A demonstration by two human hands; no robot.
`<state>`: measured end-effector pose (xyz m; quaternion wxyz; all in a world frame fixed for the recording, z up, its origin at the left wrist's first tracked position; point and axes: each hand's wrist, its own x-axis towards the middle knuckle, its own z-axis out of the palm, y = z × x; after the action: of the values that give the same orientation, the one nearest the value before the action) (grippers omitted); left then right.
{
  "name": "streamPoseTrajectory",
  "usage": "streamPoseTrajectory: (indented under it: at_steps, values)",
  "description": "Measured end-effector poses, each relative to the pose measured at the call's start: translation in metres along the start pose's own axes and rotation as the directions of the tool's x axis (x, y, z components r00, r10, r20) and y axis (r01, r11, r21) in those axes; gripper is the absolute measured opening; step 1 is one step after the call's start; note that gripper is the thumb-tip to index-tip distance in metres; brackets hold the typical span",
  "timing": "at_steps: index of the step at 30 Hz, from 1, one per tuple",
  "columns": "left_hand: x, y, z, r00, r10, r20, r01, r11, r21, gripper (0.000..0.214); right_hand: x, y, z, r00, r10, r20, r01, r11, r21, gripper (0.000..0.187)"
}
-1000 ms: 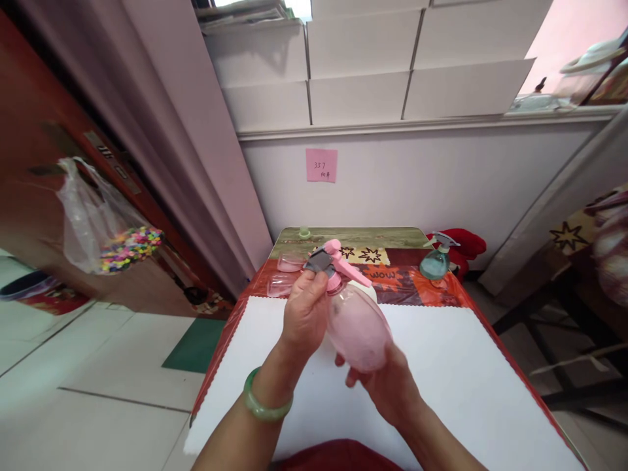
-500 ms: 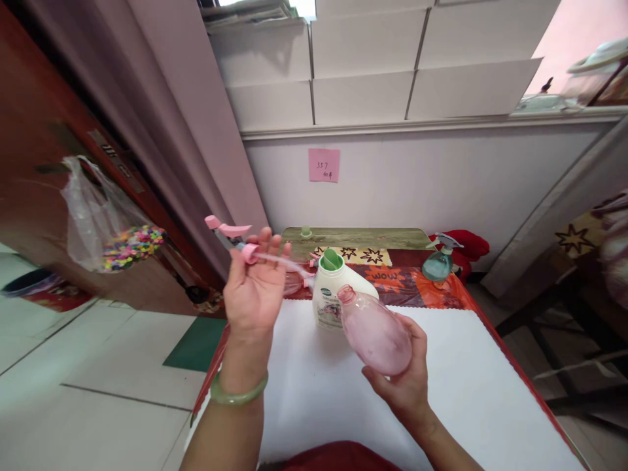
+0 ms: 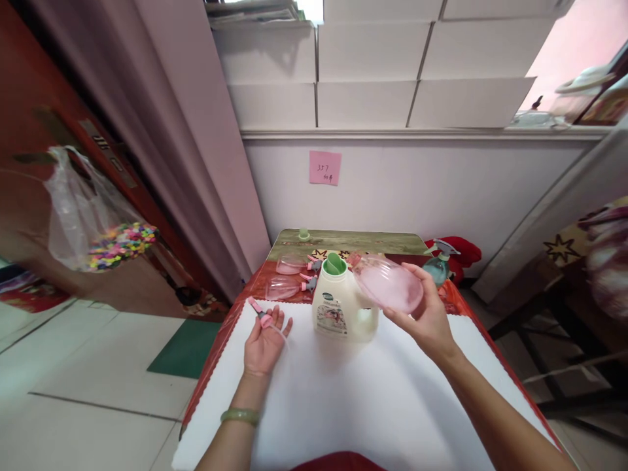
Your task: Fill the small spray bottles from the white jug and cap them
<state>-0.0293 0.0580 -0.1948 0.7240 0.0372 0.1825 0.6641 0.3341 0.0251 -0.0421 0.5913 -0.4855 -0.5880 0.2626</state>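
My left hand (image 3: 265,348) is palm up low over the white tabletop, with a pink and grey spray trigger head (image 3: 261,314) held at its fingers. The head's thin clear tube trails toward the right. My right hand (image 3: 432,317) grips a clear pink spray bottle (image 3: 390,284) by its base end. That bottle lies nearly level, its neck pointing left, just beside the open top of a cream detergent jug (image 3: 338,311) with a green spout (image 3: 334,264). Whether the bottle touches the jug I cannot tell. A cloudy look fills the pink bottle.
Two pink spray bottles (image 3: 284,288) lie on their sides behind the jug's left. A green cap (image 3: 304,233) sits on the wooden board (image 3: 363,241) at the back. A teal spray bottle (image 3: 438,265) stands back right, near something red (image 3: 464,255). A wall stands behind.
My left hand has lowered toward the tabletop with the spray head. My right hand has raised the pink bottle and tipped it flatter, beside the jug's top.
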Motion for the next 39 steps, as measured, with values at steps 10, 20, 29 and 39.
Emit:
streamPoseTrajectory:
  at_steps: [10, 20, 29, 39]
  values:
    - [0.005, -0.014, -0.038, 0.997, -0.064, -0.053, 0.066, 0.997, 0.027, 0.031, 0.026, -0.014, -0.012, 0.983, 0.012, 0.184, 0.022, 0.983, -0.181, 0.086]
    - [0.002, -0.019, -0.031, 0.992, -0.022, -0.126, 0.028, 0.998, 0.049, 0.025, 0.049, -0.046, -0.022, 0.951, -0.039, 0.308, 0.156, 0.919, -0.363, 0.080]
    - [-0.001, -0.019, -0.025, 0.983, -0.010, -0.183, 0.020, 0.998, 0.056, 0.029, 0.069, -0.070, -0.024, 0.909, -0.048, 0.414, 0.250, 0.858, -0.448, 0.081]
    - [-0.002, -0.017, -0.028, 0.975, -0.022, -0.221, 0.034, 0.998, 0.052, 0.023, 0.085, -0.089, -0.022, 0.877, -0.009, 0.481, 0.294, 0.801, -0.521, 0.081]
